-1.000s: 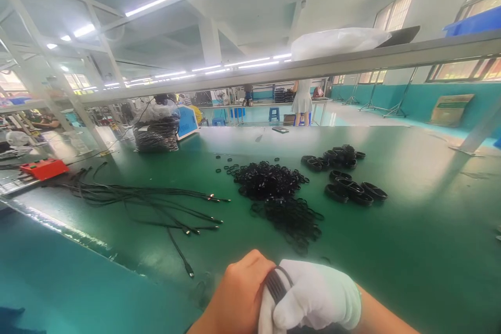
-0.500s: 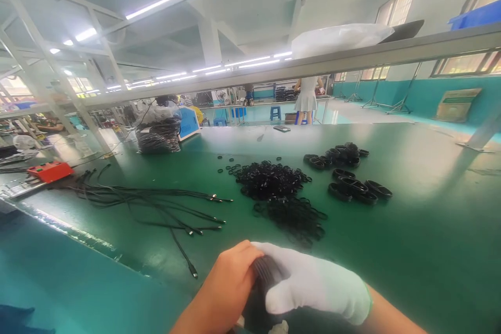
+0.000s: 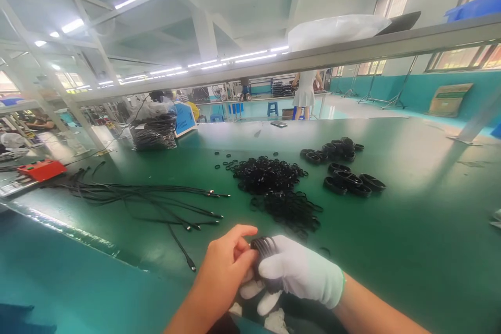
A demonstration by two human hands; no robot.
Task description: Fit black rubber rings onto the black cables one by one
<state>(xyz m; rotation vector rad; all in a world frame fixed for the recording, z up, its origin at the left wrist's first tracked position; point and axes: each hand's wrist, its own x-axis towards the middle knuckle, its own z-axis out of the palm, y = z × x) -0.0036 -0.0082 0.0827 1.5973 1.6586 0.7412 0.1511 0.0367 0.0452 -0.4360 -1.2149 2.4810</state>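
Observation:
My right hand (image 3: 305, 271), in a white glove, is closed around a coiled black cable (image 3: 263, 246) near the table's front edge. Gloved fingertips show beneath the coil. My bare left hand (image 3: 223, 267) is at the coil's left side, its thumb pressed against it and its index finger raised over the top; the other fingers are curled and partly hidden. Just beyond my hands lies a pile of small black bands (image 3: 270, 175), with a looser heap of larger black bands (image 3: 295, 209) in front of it.
Loose black cables (image 3: 156, 193) lie to the left, near a red box (image 3: 42, 169). Finished-looking black cable coils (image 3: 348, 180) sit at the right. Farther back are a bagged black bundle (image 3: 154, 128), a blue machine (image 3: 185, 119) and a phone (image 3: 279, 124). A person (image 3: 305, 91) stands beyond the table.
My left hand has loosened from over the coil, its index finger lifting. The coil has turned to show more of its loops, and my right hand has shifted slightly left. The view has moved a little.

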